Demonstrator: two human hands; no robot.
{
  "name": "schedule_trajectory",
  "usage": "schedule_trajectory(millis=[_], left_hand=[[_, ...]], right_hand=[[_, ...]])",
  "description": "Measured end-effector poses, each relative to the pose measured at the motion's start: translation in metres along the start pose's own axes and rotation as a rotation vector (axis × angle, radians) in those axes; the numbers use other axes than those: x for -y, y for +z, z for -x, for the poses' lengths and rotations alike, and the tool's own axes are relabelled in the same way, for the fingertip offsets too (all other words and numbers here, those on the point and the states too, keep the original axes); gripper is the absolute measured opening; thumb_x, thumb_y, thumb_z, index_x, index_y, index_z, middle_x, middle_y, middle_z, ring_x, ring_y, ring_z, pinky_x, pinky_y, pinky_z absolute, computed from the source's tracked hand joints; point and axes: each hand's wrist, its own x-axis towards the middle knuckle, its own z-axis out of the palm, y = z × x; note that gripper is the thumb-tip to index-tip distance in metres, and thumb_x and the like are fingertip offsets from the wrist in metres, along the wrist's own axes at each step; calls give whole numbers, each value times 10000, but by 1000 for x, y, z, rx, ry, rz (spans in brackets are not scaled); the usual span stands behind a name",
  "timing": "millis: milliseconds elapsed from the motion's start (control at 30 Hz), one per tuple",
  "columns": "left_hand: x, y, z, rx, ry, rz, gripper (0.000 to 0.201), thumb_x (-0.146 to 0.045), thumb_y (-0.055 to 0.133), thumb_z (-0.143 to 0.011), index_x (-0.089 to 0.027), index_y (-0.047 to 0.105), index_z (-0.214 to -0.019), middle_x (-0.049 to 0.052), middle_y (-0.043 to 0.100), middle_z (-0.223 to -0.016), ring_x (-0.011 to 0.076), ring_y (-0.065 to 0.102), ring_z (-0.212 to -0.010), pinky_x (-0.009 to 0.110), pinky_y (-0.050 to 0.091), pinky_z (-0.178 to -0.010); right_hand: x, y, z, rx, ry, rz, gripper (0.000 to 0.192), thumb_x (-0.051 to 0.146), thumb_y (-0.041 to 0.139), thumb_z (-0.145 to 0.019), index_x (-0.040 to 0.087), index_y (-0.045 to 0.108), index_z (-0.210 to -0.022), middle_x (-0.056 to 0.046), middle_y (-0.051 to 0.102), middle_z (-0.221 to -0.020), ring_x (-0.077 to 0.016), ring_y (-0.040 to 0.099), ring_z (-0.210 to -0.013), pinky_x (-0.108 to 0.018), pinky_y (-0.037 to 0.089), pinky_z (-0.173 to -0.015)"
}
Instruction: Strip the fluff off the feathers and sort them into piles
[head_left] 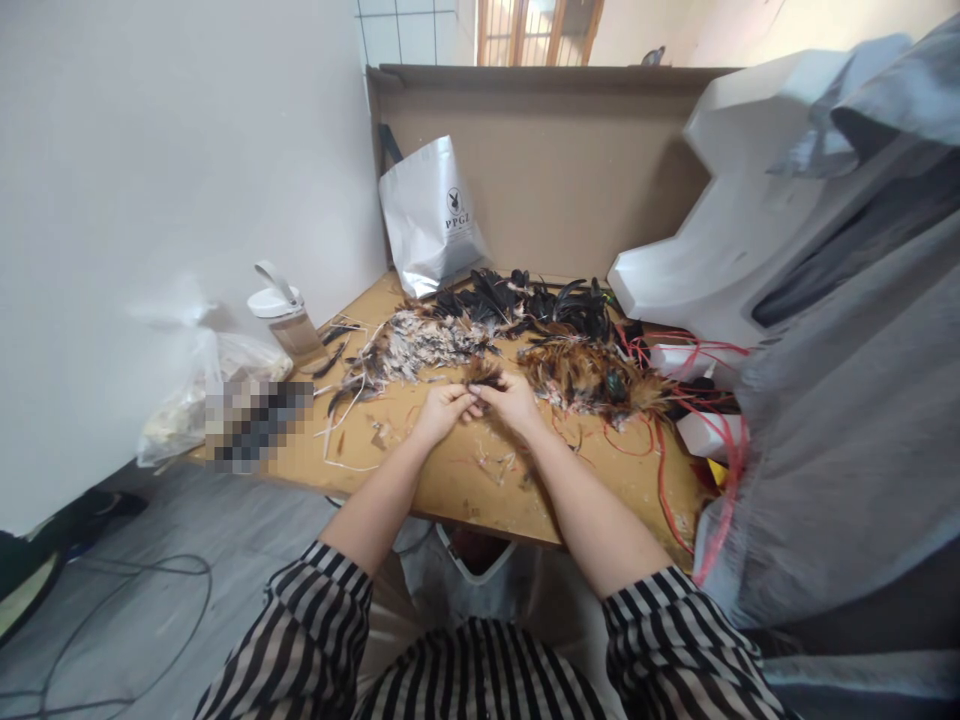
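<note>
A small bunch of brown feathers (484, 372) sticks up between my hands over the middle of the table. My right hand (510, 402) pinches its base, with thumb and fingers pressed together. Touching it from the other side, my left hand (445, 410) is closed too, its fingertips at the lower end of the bunch. Just beyond lie a heap of pale grey-white feathers (431, 345) and, to the right, a pile of brown feathers (592, 375). Long black feathers (495, 300) lie behind them. The quill ends are hidden by my fingers.
A silver bag (431, 220) stands against the cardboard panel (555, 170). At left are a lidded bottle (289, 325) and a clear plastic bag (225, 375). Red strings (660, 480) trail at right near white boxes (709, 437) and grey cloth (840, 420). A bin (480, 575) sits under the table edge.
</note>
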Motion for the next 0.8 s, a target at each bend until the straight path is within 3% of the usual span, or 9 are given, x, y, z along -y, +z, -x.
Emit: schedule_trajectory(millis=[433, 567, 667, 800], left_hand=[[3, -1, -2, 43, -18, 62, 186, -292, 611, -656, -109, 638, -642, 50, 615, -553, 86, 517, -453, 202, 407, -476], [3, -5, -4, -65, -55, 215, 200, -298, 624, -646, -100, 628, -675, 61, 632, -600, 81, 532, -474, 188, 400, -470], [2, -9, -5, -176, -74, 375, 223, -305, 629, -646, -107, 628, -750, 78, 656, -726, 94, 581, -597, 182, 428, -540], [-2, -10, -5, -207, -33, 482, 206, -294, 655, -621, -119, 621, -723, 78, 657, -832, 116, 596, -736, 214, 447, -665]], right_hand=[[4, -1, 0, 46, 48, 12, 257, 391, 619, -607, 137, 581, -587, 3, 550, -516, -89, 466, -482, -220, 367, -494], [0, 0, -1, -8, 28, -33, 248, 377, 624, -607, 143, 608, -687, -9, 590, -604, -96, 499, -537, -222, 395, -539], [-2, 1, -2, -20, 27, -73, 262, 355, 620, -612, 157, 627, -783, -16, 616, -687, -97, 522, -591, -221, 408, -577], [-2, 5, 0, 62, 162, -146, 252, 335, 616, -613, 156, 635, -790, 6, 583, -621, -49, 426, -465, -175, 321, -444]])
